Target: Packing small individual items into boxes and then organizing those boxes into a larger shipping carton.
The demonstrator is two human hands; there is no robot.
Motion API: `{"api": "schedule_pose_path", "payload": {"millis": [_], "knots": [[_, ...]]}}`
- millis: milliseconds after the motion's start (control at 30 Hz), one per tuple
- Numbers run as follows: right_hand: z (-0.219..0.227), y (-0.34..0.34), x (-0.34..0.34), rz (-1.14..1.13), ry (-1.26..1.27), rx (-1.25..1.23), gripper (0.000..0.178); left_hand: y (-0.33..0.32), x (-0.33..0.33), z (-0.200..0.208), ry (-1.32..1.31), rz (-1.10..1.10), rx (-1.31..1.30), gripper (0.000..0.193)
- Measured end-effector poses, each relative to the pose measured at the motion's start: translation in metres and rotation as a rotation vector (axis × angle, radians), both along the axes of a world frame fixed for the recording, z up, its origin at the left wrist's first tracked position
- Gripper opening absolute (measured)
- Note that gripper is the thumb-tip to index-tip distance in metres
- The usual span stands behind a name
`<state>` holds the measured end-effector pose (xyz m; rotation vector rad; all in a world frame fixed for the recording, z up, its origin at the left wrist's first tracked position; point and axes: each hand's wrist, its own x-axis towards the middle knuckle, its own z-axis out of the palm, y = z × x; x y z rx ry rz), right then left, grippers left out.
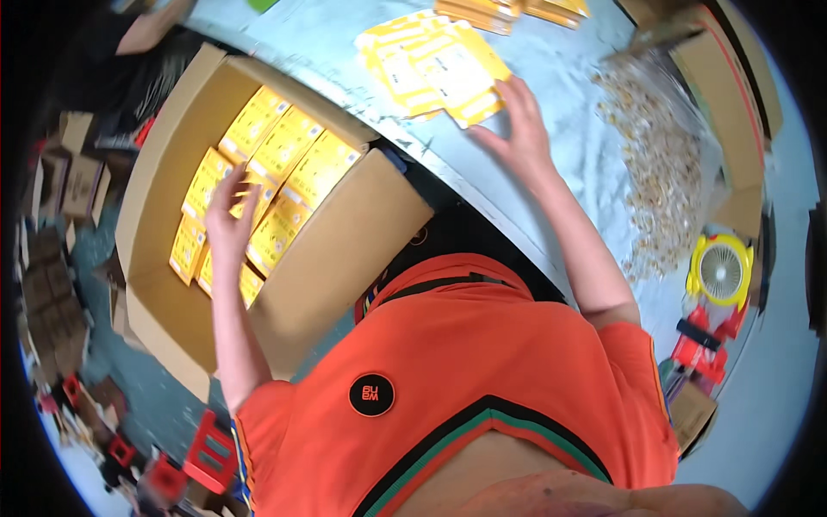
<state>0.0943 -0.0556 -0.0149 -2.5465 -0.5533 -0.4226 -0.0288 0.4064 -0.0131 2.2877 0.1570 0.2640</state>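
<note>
My left hand reaches into a large open cardboard carton, its fingers apart over the small yellow boxes packed in rows there. The fingertips look close to or touching one box, and I see nothing lifted in that hand. On the light table, my right hand is spread, thumb and fingers apart, at the near right edge of a loose spread of flat yellow-and-white cartons. Its fingertips touch the edge of that spread.
More stacked yellow pieces lie at the table's far side. To the right are a clear bag of many small items, a yellow fan and an open cardboard box. A red stool stands on the floor; another person's arm shows far left.
</note>
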Motion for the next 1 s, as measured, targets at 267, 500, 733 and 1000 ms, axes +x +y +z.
{"api": "schedule_pose_path", "payload": {"millis": [267, 500, 733, 1000], "knots": [[-0.007, 0.021, 0.025, -0.108, 0.079, -0.119, 0.098, -0.184, 0.062, 0.005, 0.141, -0.398, -0.481, 0.053], [-0.008, -0.006, 0.050, -0.253, 0.173, 0.022, 0.082, -0.263, 0.092, -0.012, 0.317, -0.207, -0.740, 0.067], [-0.002, -0.057, -0.009, -0.020, 0.460, 1.045, 0.051, -0.281, 0.082, -0.005, 0.398, -0.151, -1.027, 0.050], [0.021, -0.094, -0.107, -0.319, 0.147, 0.595, 0.053, -0.341, 0.056, 0.012, 0.374, -0.419, -1.079, 0.023]]}}
